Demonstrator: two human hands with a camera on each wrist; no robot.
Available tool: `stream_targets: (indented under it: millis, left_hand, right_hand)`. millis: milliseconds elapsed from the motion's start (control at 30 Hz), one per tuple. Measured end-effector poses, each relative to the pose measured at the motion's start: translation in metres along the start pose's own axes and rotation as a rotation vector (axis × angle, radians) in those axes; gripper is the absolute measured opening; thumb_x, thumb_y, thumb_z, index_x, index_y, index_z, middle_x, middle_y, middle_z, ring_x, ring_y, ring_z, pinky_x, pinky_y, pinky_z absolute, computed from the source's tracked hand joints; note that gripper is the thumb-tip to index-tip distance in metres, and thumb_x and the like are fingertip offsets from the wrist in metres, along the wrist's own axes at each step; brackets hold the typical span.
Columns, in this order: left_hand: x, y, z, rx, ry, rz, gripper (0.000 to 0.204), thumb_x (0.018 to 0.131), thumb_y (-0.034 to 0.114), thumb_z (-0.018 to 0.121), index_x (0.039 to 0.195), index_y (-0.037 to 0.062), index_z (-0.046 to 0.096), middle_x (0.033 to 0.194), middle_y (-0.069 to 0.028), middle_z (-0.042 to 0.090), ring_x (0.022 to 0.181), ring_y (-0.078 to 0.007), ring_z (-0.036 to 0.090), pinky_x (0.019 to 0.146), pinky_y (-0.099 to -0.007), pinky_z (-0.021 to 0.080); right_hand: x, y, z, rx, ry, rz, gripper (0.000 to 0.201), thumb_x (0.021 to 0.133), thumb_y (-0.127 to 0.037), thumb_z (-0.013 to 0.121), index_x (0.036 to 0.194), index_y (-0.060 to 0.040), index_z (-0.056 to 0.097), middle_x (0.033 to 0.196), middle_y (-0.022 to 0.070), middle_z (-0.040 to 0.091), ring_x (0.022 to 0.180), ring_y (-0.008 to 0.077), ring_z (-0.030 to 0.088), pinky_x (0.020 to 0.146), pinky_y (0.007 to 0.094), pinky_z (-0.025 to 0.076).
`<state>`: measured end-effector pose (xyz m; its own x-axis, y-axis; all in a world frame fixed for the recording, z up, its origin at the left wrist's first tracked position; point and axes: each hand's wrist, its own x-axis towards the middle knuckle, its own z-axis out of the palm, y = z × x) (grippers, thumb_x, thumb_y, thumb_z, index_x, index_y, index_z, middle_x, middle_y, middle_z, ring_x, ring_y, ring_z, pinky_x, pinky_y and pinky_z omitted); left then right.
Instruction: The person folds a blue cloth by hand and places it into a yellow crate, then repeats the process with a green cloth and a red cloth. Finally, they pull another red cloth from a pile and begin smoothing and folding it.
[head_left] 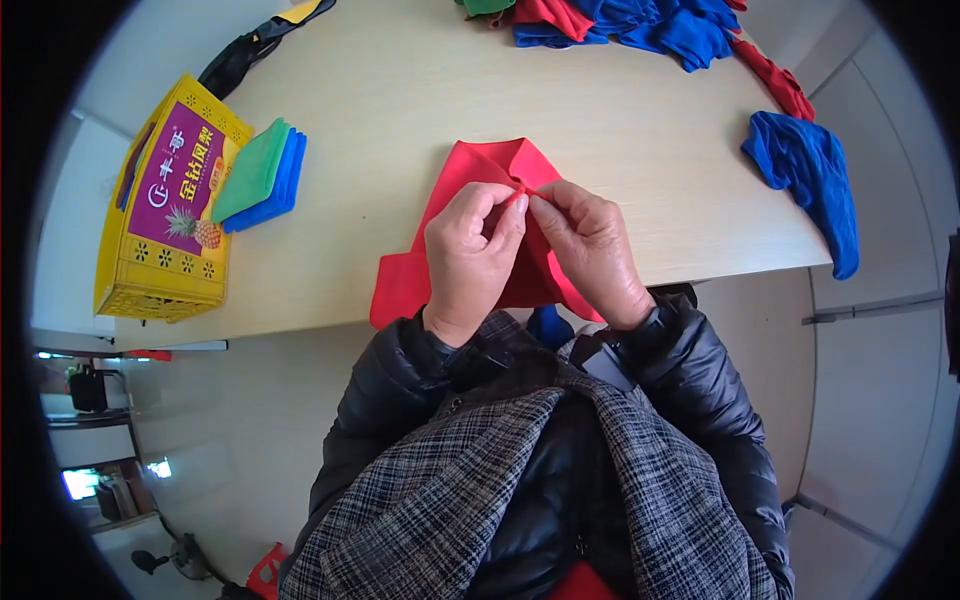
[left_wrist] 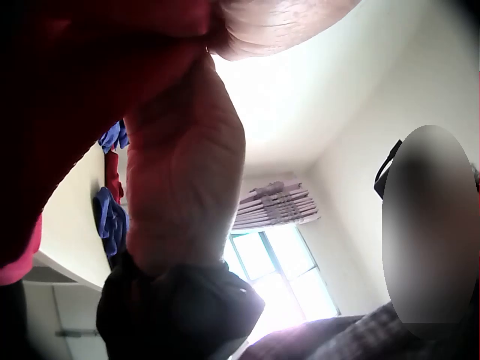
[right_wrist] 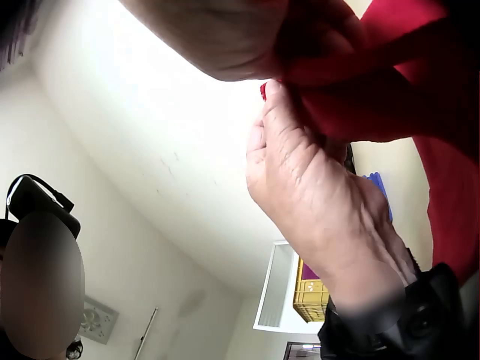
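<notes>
Plaid clothing (head_left: 430,490) sits nearer than left hand (head_left: 468,255) and right hand (head_left: 592,248); both pinch red cloth (head_left: 528,268), likely light, soft, best held by its edge.

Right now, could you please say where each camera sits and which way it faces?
Head: on the head, facing forward and down at red cloth; left hand, right hand and coat show.
Left wrist: on that wrist, facing both hands and right sleeve, window beyond.
Right wrist: on that wrist, facing both hands and left sleeve, crate beyond.
Head and right wrist both show the crate.
</notes>
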<state>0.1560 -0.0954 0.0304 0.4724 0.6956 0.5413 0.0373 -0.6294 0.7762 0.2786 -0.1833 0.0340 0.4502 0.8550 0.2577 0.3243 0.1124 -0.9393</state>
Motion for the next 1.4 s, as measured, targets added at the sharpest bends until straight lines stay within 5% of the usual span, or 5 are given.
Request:
stream_targets:
  millis: [233, 533, 833, 1133, 1400]
  left_hand:
    - [-0.012, 0.003, 0.003, 0.359, 0.028, 0.378, 0.014, 0.083, 0.002, 0.073, 0.096, 0.0032, 0.066, 0.082, -0.0107, 0.064, 0.068, -0.0276, 0.065, 0.058, -0.0340, 0.052]
    - [0.005, 0.001, -0.014, 0.222, -0.265, 0.235, 0.009, 0.084, 0.008, 0.072, 0.092, 0.0050, 0.070, 0.086, -0.0106, 0.066, 0.074, -0.0279, 0.067, 0.059, -0.0368, 0.053]
    - [0.145, -0.178, 0.032, 0.795, -0.737, 0.001, 0.034, 0.077, 0.026, 0.073, 0.102, 0.0040, 0.069, 0.102, -0.0191, 0.068, 0.097, -0.0347, 0.065, 0.082, -0.0427, 0.053]
    - [0.173, -0.146, 0.002, 0.742, -0.648, -0.186, 0.024, 0.070, 0.019, 0.064, 0.081, -0.0001, 0.074, 0.083, -0.0247, 0.070, 0.081, -0.0416, 0.069, 0.073, -0.0497, 0.055]
    - [0.236, -0.004, -0.102, 0.520, -0.199, -0.030, 0.010, 0.081, 0.015, 0.061, 0.082, 0.0052, 0.063, 0.063, -0.0034, 0.058, 0.050, -0.0132, 0.056, 0.048, -0.0287, 0.045]
  right_hand:
    - [-0.003, 0.014, -0.003, 0.261, -0.103, 0.140, 0.021, 0.103, -0.015, 0.058, 0.104, 0.0043, 0.066, 0.083, 0.0011, 0.064, 0.079, 0.0064, 0.058, 0.073, 0.0241, 0.051]
    - [-0.002, 0.022, -0.019, 0.586, -0.153, 0.502, 0.021, 0.102, -0.016, 0.059, 0.110, 0.0014, 0.067, 0.091, 0.0009, 0.068, 0.081, 0.0093, 0.065, 0.076, 0.0250, 0.055]
    - [-0.018, -0.002, -0.026, 0.224, -0.326, 0.374, 0.019, 0.098, -0.006, 0.060, 0.114, 0.0013, 0.067, 0.091, 0.0001, 0.068, 0.081, 0.0067, 0.063, 0.076, 0.0241, 0.054]
    - [-0.022, -0.056, -0.095, -0.214, -0.334, 0.045, 0.019, 0.093, 0.002, 0.060, 0.111, 0.0026, 0.065, 0.091, 0.0020, 0.067, 0.086, 0.0097, 0.063, 0.082, 0.0261, 0.052]
    - [0.001, -0.124, -0.161, -0.261, -0.004, -0.213, 0.016, 0.092, 0.004, 0.057, 0.106, 0.0026, 0.064, 0.087, 0.0012, 0.065, 0.083, 0.0066, 0.060, 0.077, 0.0235, 0.049]
